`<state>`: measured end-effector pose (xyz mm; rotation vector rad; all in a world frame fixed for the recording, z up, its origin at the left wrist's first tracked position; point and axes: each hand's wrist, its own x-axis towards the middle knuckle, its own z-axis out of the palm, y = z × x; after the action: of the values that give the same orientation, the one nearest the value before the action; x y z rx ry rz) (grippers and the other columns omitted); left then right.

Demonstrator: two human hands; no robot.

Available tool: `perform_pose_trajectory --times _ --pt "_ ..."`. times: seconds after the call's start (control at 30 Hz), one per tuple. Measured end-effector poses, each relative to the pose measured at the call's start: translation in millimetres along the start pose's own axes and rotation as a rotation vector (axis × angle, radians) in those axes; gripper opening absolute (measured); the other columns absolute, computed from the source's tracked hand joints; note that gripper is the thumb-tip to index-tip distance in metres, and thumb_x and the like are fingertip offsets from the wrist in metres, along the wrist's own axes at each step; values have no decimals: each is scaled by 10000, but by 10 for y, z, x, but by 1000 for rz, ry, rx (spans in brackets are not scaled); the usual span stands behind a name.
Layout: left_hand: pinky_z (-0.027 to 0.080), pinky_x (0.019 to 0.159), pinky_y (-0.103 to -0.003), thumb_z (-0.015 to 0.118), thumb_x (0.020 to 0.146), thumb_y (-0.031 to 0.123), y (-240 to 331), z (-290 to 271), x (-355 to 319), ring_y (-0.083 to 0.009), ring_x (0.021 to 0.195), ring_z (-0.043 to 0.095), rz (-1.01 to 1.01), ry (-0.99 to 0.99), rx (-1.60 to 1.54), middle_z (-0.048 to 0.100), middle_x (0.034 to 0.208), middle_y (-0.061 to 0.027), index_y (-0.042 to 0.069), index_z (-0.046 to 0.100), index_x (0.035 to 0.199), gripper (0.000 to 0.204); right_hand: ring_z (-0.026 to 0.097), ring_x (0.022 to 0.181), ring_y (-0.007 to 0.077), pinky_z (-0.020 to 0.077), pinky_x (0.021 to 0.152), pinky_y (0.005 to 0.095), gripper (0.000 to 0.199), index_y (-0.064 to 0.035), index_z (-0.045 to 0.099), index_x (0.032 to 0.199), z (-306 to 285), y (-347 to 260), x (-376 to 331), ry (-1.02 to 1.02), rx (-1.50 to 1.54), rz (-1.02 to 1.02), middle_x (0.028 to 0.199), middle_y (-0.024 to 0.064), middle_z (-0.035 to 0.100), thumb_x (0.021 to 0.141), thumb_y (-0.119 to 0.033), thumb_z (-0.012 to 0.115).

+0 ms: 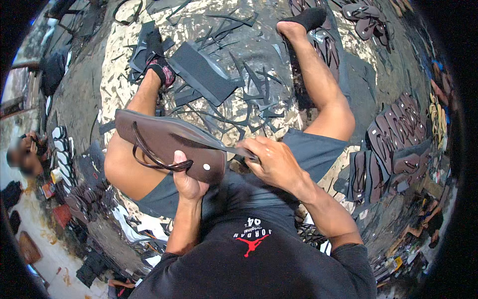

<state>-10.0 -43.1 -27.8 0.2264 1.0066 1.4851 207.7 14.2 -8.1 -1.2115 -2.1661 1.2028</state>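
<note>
Holding: left hand (188, 182) clamps heel end of a brown flip-flop sandal (167, 143), thumb pressed flat on the top face, fingers wrapped under
Left grip: closed tight on the sandal, thumb up beside the strap
Right hand (275, 160): fist closed at the sandal's near edge, on a thin dark tool or blade that is mostly hidden; can't tell its kind
Right grip: fingers curled together, knuckles up, touching the sole's rim
Sandal position: held in the air over the lap, between both knees, toe end pointing to the person's left, tilted a bit
Strap (149, 152): dark brown Y-strap, looped loose off the sole's face, hanging toward the left thigh
Sole edge: grey rubber strip (209, 140) peeling along the long side, running toward the right hand
Pale dot (206, 167): small round mark on the heel part, just beside the left thumb
Floor (199, 25): patchy pale and grey, littered with dark rubber offcuts (249, 94) between the feet
Foam sheet (204, 72): dark rectangular piece lying near the left foot
Finished sandals (393, 139): brown pairs stacked in rows, well apart on the person's right
Sitter: legs spread, grey shorts, black shirt, dark socks
Other person (22, 154): blurred, far left, apart from the hands
</note>
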Motion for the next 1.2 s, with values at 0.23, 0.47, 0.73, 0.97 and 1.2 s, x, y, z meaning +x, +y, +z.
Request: perform_pose_trajectory --times 0.23,0.47,0.73,0.97,1.2 --pt "515 943 -415 599 954 558 35 -230 -85 -253 1072 628 -2 -16 66 644 1183 -91 59 555 1307 612 686 926 381 550 775 489 317 -113 627 1146 132 -323 726 -150 -37 -47 970 172 692 868 -238 715" --pt "521 941 -435 702 866 456 0 -423 -211 -284 1063 632 -18 78 169 639 1172 -115 20 552 1301 634 720 681 275 569 641 426 342 -52 702 1076 154 -28 1253 -108 484 110 793 140 726 946 -367 673" --pt "586 577 -279 390 1038 626 -104 -41 122 -218 669 709 -263 -233 318 722 931 -149 15 561 1316 693 594 554 93 491 459 261 436 -15 665 1053 -756 379 393 77 627 691 785 68 686 944 -434 723" --pt "539 621 -250 521 1053 459 -156 -139 218 -130 732 661 -178 -85 417 702 947 -57 47 584 1299 484 592 704 68 530 572 235 480 -32 556 1366 -1908 718 -464 1121 1030 114 1035 90 689 993 -306 683" --pt "504 647 -235 581 1037 383 -259 -288 291 -116 779 618 -257 -226 567 652 990 -50 45 515 1375 483 646 1063 452 517 946 502 569 12 475 1396 -668 2479 -1928 1026 -295 873 1130 272 651 890 -178 655"
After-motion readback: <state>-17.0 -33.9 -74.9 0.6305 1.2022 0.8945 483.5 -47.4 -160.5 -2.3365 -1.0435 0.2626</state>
